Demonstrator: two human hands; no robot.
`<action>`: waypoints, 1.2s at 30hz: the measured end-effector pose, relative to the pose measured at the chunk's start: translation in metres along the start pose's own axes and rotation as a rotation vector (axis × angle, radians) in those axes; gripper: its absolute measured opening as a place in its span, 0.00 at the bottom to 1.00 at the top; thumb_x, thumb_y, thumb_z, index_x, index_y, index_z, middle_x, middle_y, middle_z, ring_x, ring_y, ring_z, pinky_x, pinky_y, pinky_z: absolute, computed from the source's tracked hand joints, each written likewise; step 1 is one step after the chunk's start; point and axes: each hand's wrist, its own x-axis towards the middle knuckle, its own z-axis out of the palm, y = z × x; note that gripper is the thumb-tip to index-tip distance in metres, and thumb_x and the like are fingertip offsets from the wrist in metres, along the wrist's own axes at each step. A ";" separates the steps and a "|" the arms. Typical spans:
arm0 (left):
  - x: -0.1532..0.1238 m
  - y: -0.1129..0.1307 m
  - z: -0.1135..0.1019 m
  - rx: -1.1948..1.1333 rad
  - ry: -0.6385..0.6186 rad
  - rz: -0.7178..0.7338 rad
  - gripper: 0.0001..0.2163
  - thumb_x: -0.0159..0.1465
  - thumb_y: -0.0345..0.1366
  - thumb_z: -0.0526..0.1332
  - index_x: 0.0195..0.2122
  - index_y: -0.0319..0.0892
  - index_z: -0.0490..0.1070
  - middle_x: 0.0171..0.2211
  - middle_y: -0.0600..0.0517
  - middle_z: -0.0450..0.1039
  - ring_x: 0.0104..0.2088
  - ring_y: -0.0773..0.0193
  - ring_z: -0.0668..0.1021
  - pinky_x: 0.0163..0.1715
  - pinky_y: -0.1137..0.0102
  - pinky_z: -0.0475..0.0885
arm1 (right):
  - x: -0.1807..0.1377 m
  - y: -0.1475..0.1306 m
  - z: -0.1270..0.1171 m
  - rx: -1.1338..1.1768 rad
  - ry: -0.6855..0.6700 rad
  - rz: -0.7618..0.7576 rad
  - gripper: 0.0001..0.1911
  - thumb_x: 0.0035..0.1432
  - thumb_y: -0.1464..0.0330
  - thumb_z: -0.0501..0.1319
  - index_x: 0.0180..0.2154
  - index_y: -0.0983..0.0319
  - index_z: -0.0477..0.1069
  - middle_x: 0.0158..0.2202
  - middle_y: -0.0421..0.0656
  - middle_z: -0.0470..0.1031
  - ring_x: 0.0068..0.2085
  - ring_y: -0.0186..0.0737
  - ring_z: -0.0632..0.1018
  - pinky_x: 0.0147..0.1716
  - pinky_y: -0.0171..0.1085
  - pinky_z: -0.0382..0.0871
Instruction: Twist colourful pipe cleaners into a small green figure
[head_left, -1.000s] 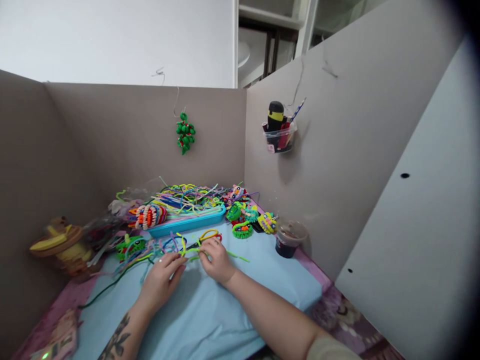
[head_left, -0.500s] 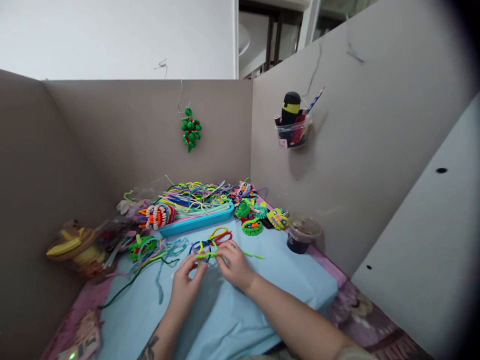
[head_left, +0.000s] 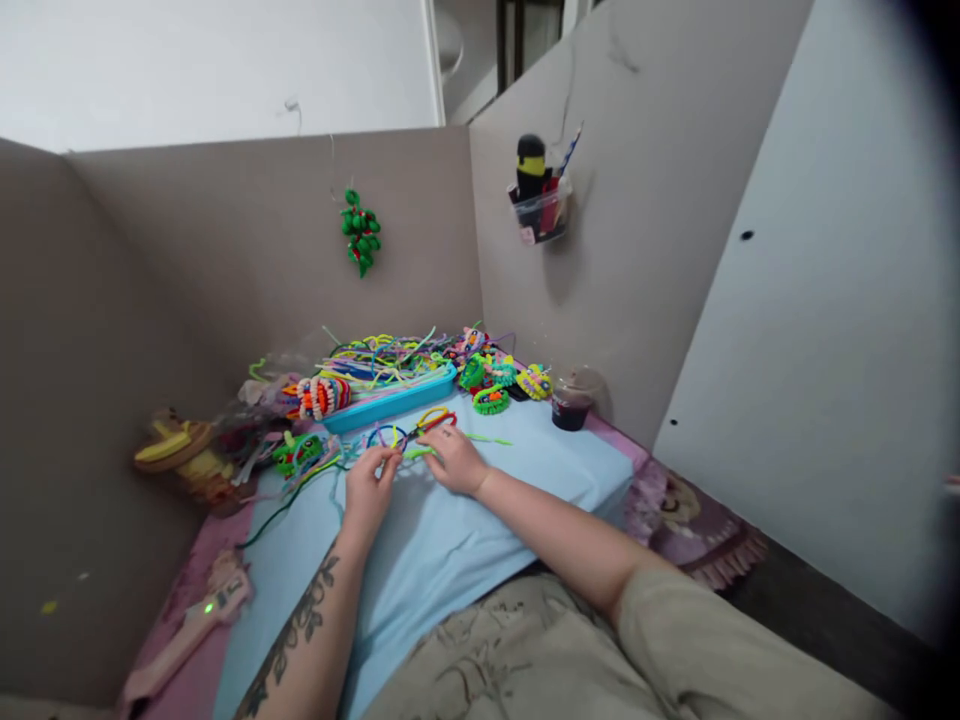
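Observation:
My left hand pinches a bright green pipe cleaner between thumb and fingertips, over the light blue cloth. Close by on the right, my right hand has its fingers bent down onto the same green strip. A free green end sticks out to the right beyond that hand. Just behind the fingers lie red and yellow loops, which look like scissor handles, and a dark blue loop. The fingers partly hide the strip's middle.
Behind the hands stands a blue tray heaped with pipe cleaners. Several fuzzy figures lie right of it, near a lidded cup. A striped figure and a pink glue gun are at left. Grey panels enclose the back.
The view has tilted down and turned right, showing more of my lap. My left hand has drawn slightly away from my right. Both hands stay at the green pipe cleaner.

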 end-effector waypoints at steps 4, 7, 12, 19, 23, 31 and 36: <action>0.000 -0.001 0.003 -0.004 0.011 0.058 0.08 0.59 0.39 0.56 0.30 0.41 0.71 0.31 0.49 0.74 0.35 0.62 0.75 0.38 0.66 0.69 | 0.005 -0.007 0.009 0.069 0.031 0.025 0.19 0.55 0.71 0.56 0.50 0.62 0.62 0.37 0.45 0.75 0.40 0.39 0.73 0.43 0.39 0.64; -0.003 0.001 0.005 -0.019 0.020 0.041 0.08 0.59 0.38 0.56 0.31 0.42 0.72 0.32 0.49 0.74 0.36 0.62 0.75 0.39 0.66 0.69 | 0.005 -0.013 0.011 0.128 0.022 0.083 0.15 0.56 0.70 0.56 0.47 0.61 0.65 0.32 0.42 0.76 0.37 0.38 0.75 0.41 0.37 0.65; 0.002 0.004 -0.009 -0.084 0.004 -0.053 0.09 0.59 0.39 0.55 0.31 0.41 0.72 0.32 0.49 0.74 0.35 0.63 0.75 0.35 0.69 0.70 | 0.019 -0.032 0.015 0.332 -0.047 0.321 0.11 0.57 0.69 0.54 0.43 0.60 0.65 0.28 0.38 0.75 0.32 0.35 0.76 0.33 0.32 0.67; 0.000 -0.007 -0.033 -0.051 0.124 -0.125 0.10 0.59 0.36 0.55 0.40 0.40 0.70 0.38 0.48 0.72 0.39 0.62 0.73 0.34 0.70 0.69 | 0.049 -0.054 0.044 0.317 -0.064 0.344 0.06 0.55 0.72 0.53 0.34 0.60 0.68 0.28 0.37 0.73 0.31 0.34 0.73 0.33 0.32 0.65; -0.013 -0.017 -0.024 -0.110 0.226 -0.214 0.12 0.60 0.33 0.53 0.45 0.39 0.65 0.42 0.46 0.70 0.40 0.63 0.72 0.39 0.69 0.69 | 0.039 -0.051 0.051 0.209 -0.023 0.311 0.06 0.55 0.72 0.52 0.32 0.60 0.68 0.29 0.39 0.73 0.32 0.35 0.73 0.34 0.32 0.63; -0.029 -0.022 -0.005 -0.349 0.219 -0.308 0.11 0.62 0.35 0.52 0.44 0.40 0.65 0.42 0.46 0.70 0.42 0.63 0.73 0.43 0.67 0.68 | 0.017 -0.048 0.050 0.154 0.022 0.216 0.07 0.56 0.72 0.52 0.35 0.61 0.68 0.33 0.42 0.71 0.37 0.37 0.71 0.39 0.34 0.63; -0.024 -0.017 -0.005 -0.470 0.252 -0.311 0.13 0.59 0.39 0.57 0.43 0.40 0.66 0.37 0.47 0.72 0.38 0.63 0.74 0.40 0.68 0.69 | 0.017 -0.048 0.047 0.158 0.069 0.137 0.06 0.56 0.72 0.53 0.32 0.61 0.68 0.33 0.43 0.69 0.38 0.38 0.70 0.41 0.35 0.64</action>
